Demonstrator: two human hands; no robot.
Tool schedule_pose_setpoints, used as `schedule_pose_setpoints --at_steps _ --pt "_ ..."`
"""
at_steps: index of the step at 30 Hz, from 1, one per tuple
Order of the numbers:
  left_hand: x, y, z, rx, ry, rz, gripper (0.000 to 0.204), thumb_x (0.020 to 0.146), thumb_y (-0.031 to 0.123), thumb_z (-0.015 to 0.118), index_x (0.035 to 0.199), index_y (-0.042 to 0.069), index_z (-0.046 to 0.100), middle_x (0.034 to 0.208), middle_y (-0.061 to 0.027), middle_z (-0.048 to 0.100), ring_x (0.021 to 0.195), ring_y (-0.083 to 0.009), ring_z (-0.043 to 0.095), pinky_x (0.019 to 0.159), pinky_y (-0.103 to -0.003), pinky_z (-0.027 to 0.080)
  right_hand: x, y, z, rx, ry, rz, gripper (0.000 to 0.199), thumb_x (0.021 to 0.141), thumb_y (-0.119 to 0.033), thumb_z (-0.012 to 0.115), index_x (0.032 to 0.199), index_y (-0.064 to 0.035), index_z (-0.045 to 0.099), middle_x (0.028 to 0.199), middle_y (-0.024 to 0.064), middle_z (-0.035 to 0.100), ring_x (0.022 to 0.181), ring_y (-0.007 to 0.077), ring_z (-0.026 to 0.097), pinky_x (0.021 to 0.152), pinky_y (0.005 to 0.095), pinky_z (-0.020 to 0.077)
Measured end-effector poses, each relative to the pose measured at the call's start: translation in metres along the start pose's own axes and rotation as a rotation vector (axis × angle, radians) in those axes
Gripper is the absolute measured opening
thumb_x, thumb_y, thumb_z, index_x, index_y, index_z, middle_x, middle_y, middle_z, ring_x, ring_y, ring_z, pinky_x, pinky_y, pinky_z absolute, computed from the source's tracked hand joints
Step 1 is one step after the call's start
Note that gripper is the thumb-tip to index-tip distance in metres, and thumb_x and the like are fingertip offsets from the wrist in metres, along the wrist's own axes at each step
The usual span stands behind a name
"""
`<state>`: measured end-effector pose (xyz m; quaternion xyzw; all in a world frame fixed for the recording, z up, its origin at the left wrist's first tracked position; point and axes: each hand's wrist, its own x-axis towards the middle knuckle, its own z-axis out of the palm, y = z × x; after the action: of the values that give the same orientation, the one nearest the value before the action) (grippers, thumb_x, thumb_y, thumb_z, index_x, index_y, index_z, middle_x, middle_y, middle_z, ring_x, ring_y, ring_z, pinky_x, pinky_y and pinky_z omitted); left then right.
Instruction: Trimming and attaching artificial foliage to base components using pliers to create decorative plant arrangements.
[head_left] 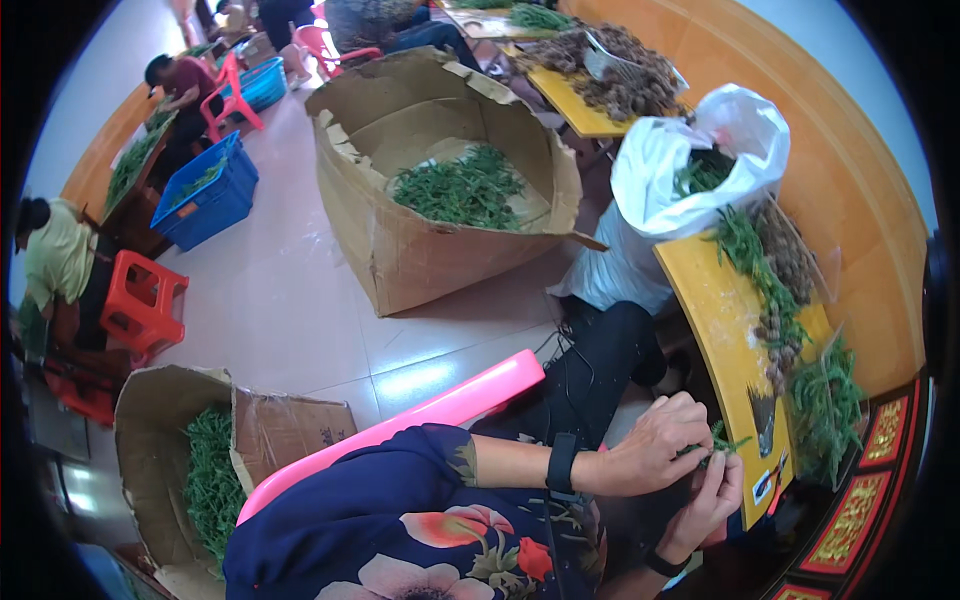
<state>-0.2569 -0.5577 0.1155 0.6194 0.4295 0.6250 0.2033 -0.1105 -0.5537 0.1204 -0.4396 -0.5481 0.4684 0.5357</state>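
Note:
My left hand (655,445), with a black band on its wrist, is closed, fingers bent around a small green plastic-looking sprig (722,440). Just below it, my right hand (712,505) pinches the same sprig from the other side, and the fingertips of both nearly meet. Part of the sprig is hidden by the fingers. Beside the hands is a yellow table (705,300). A row of green leafy sprigs (745,250) lies along it with brown bundles (787,260). Farther down the table is a dark bristly bunch (762,415), near a larger heap of greenery (828,395).
A large cardboard box (430,255) holding green sprigs stands ahead on the tiled floor, next to a white sack (650,160). Another box (285,430) sits at the left behind a pink chair arm (480,385). Blue crates (225,205), red stools (150,290) and other people are farther off.

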Motion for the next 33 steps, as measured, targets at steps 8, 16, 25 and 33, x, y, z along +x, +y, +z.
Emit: schedule_pose_setpoints --at_steps 8,16,25,33 --pt "0.040 -0.090 0.068 0.030 -0.112 -0.019 0.005 0.080 0.003 0.066 0.084 0.003 0.063 0.081 -0.0085 0.055 0.082 -0.0261 0.053 0.073 -0.035 0.042 0.104 0.053 -0.051 -0.354 -0.183 -0.273 0.009 0.088 -0.002 0.060 0.081 0.0005 0.056 0.074 0.0002 0.047 0.062 0.0056 0.040 0.055 0.0206 0.0318" --pt "0.044 -0.111 0.142 -0.106 -0.314 -0.176 0.005 0.088 0.005 0.063 0.089 0.001 0.065 0.086 -0.0035 0.055 0.082 -0.0133 0.052 0.075 -0.025 0.041 0.127 0.066 -0.130 -0.429 -0.184 -0.184 0.002 0.086 -0.001 0.063 0.087 0.0001 0.064 0.081 0.0031 0.057 0.065 0.0067 0.047 0.056 0.0212 0.0358" --pt "0.045 -0.105 0.146 -0.480 -0.416 -0.565 0.005 0.088 0.005 0.064 0.088 0.000 0.064 0.081 -0.0014 0.049 0.082 -0.0105 0.048 0.073 -0.024 0.038 0.141 0.073 -0.153 -0.445 -0.396 -0.541 0.012 0.078 0.000 0.073 0.088 -0.0050 0.070 0.088 0.0023 0.058 0.072 0.0108 0.055 0.059 0.0237 0.0414" --pt "0.048 -0.115 0.137 -0.577 -0.556 -0.702 0.009 0.089 0.007 0.065 0.088 -0.001 0.064 0.084 -0.0017 0.050 0.085 -0.0098 0.049 0.076 -0.024 0.039 0.157 0.058 -0.149 -0.766 -0.547 -0.669 0.010 0.078 -0.008 0.073 0.086 -0.0048 0.069 0.091 0.0066 0.059 0.076 0.0207 0.060 0.061 0.0312 0.0463"
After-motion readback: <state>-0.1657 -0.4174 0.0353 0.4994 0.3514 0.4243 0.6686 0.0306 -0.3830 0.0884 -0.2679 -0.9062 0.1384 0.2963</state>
